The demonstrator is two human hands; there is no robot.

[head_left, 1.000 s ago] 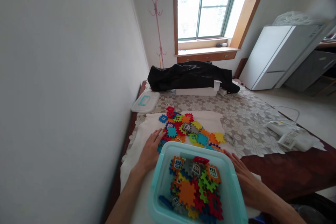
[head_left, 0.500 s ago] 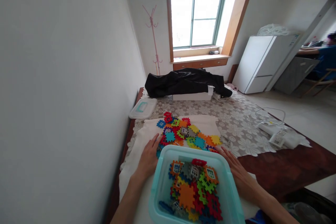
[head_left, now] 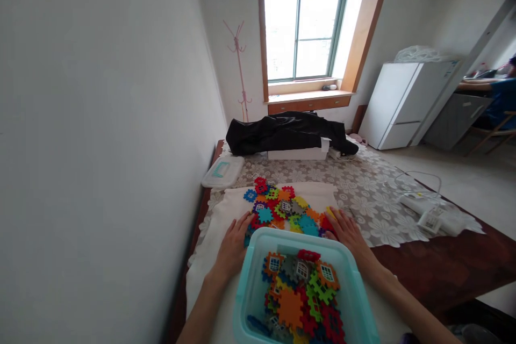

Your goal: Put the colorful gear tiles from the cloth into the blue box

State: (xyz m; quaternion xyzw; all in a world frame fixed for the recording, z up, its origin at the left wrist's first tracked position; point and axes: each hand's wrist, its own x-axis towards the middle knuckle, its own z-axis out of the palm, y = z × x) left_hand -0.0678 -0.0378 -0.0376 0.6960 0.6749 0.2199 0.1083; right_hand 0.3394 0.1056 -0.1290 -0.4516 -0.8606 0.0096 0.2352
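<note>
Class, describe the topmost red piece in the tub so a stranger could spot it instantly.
Below the bright window, a teal tub sits on a white cloth between the person's left hand and right hand. In its pile of interlocking plastic pieces, the target lies farthest back, a narrow red shape among broader orange, green and grey ones.

A smooth, glossy finish is seen on the teal plastic box (head_left: 282, 239) and the crumpled black cloth (head_left: 282, 134); the multicoloured notched toy tiles (head_left: 278, 207) are made of matt plastic.
</note>
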